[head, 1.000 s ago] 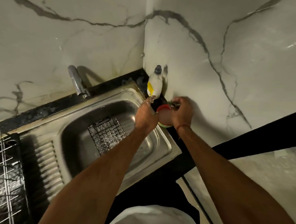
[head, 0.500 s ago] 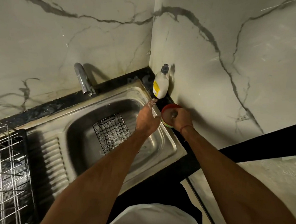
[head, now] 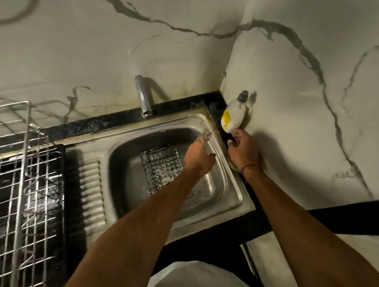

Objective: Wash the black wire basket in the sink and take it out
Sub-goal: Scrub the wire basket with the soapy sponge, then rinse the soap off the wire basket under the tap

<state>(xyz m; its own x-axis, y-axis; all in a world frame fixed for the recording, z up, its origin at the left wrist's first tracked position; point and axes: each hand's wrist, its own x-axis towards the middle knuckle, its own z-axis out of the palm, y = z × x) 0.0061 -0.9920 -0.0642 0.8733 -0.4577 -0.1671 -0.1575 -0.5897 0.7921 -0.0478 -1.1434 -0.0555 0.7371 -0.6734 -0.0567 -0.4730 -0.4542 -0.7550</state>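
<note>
- black wire basket [head: 160, 167] lies in the sink [head: 223, 189], foam on its mesh, partly hidden by the left forearm.
- left hand [head: 200, 158] over the sink's right side, fingers stretched out and loose, wet, gripping nothing.
- right hand [head: 242, 150] on the table edge just below the soap bottle [head: 233, 115], fingers curled; cannot tell what it grips.
- tap [head: 143, 98] behind the sink; wire rack [head: 18, 177] at left.
</note>
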